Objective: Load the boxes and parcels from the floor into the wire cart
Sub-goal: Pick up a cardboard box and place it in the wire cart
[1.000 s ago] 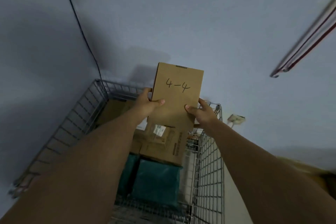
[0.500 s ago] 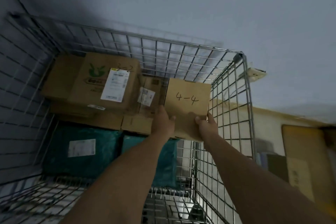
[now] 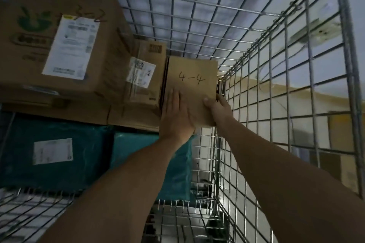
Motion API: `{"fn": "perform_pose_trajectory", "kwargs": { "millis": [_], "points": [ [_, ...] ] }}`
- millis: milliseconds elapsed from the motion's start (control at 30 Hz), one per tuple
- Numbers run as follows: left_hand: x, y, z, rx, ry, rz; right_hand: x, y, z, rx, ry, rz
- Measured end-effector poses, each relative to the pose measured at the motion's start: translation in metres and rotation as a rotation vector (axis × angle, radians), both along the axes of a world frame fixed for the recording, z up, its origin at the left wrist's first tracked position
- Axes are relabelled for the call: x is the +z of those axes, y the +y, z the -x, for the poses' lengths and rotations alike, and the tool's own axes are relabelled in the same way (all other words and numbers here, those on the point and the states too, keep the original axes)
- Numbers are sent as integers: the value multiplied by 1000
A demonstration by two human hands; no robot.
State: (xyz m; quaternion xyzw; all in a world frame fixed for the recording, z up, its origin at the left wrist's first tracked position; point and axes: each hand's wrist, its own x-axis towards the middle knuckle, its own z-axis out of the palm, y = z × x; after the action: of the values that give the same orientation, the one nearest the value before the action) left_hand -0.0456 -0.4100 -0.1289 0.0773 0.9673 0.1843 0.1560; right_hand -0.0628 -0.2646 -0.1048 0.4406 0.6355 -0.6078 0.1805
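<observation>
Both hands on the 4-4 box (image 3: 192,85), inside the wire cart (image 3: 256,85) at its far right corner, against the right mesh wall. Left hand (image 3: 176,116) lies flat, fingers together, palm on the box's near left face. Right hand (image 3: 218,107) grips the box's right edge, thumb on top. Small labelled box (image 3: 146,74) touches it on the left, big labelled box (image 3: 63,45) beyond. Teal parcels (image 3: 59,154) nearer the camera, lower.

Head view, close, down into wire cart (image 3: 256,49).
</observation>
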Motion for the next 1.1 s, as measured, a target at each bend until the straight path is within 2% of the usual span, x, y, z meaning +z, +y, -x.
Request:
{"fn": "perform_pose_trajectory", "kwargs": {
  "millis": [233,400,533,633,767,833,967,1100],
  "points": [
    [5,-4,15,13,-7,80,7,-12,9,50,22,-28],
    [23,7,20,25,-63,169,11,-10,8,216,0,-137],
    [52,0,25,-218,66,338,38,-7,3,535,-8,-421],
    [90,-7,30,-331,85,394,77,-2,1,796,-18,-657],
    [171,-14,46,-346,101,409,165,10,16,969,13,-782],
    [225,-14,61,-366,208,403,225,22,31,1015,92,-851],
    [370,7,81,-460,372,494,364,58,50,1073,292,-1056],
    [538,35,82,-354,512,578,515,92,45,1070,404,-1264]
  ]
}}
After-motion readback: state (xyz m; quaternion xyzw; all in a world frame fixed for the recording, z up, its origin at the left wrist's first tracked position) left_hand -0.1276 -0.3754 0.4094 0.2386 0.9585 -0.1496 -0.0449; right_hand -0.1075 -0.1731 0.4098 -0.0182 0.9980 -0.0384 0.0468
